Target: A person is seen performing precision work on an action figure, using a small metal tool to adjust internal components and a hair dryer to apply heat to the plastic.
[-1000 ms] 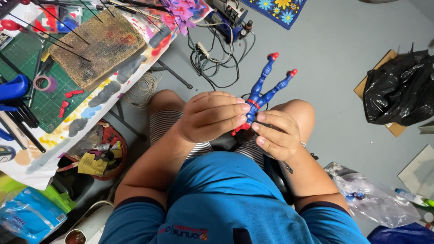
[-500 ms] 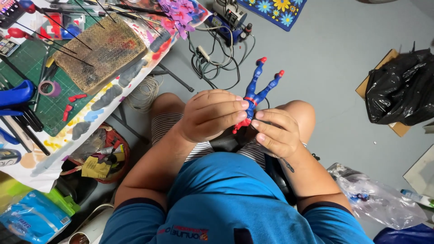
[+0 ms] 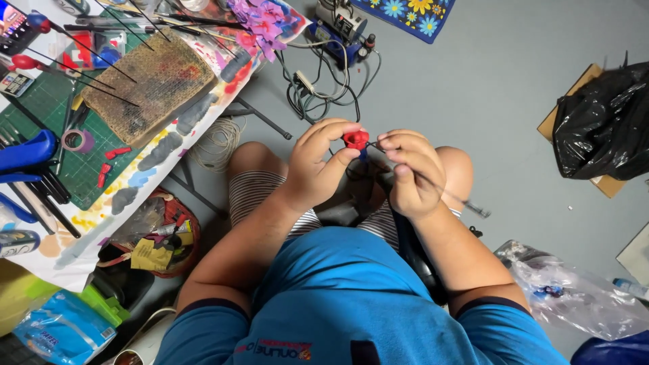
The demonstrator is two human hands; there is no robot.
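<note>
Glossy red plastic figure (image 3: 355,139)

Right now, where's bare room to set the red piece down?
Grey floor between the tangled cables and the black bag is free. The table is crowded with tools and mat. Left hand and right hand hold the red piece.

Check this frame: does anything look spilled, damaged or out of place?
Nothing looks spilled or broken. Left hand pinches a small red piece; right hand holds a thin stick. Cables lie tangled on the floor.
</note>
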